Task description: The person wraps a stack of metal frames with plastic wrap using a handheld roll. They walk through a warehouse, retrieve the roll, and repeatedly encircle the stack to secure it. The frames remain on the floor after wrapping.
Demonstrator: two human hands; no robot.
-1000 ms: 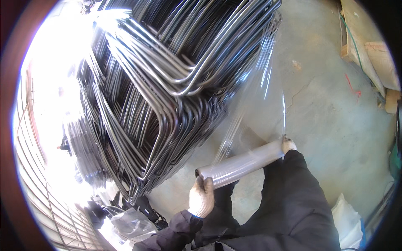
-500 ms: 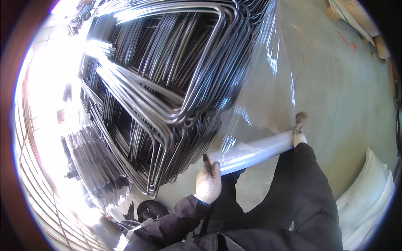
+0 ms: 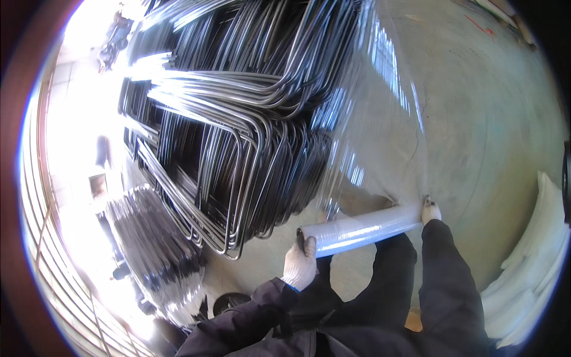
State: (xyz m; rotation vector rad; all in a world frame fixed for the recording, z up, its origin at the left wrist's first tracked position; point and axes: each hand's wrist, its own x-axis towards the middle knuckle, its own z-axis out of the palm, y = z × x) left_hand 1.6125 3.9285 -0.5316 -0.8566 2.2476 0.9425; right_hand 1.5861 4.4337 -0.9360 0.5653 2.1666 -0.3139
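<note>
Between my two gloved hands lies a roll of clear stretch film (image 3: 366, 229), held across in front of my legs. My left hand (image 3: 299, 265), in a white knit glove, is closed around the roll's left end. At the other end, my right hand (image 3: 431, 211) grips it, also gloved. From the roll a sheet of clear film (image 3: 380, 119) stretches up and away, pulled taut beside a tall stack of bent metal tube frames (image 3: 238, 131). The film's far end runs out at the top of the view.
Another bundle of tube frames (image 3: 154, 238), wrapped in film, stands at left. White sacks (image 3: 526, 268) lie at lower right. A dark round object (image 3: 229, 302) is on the floor near my left forearm. Bright barred panels (image 3: 50, 238) line the left edge.
The stack and wrapped bundle now appear shifted and turned in view as I move. The roll sits slightly lower and further right, still in both hands, with film stretched from it.
</note>
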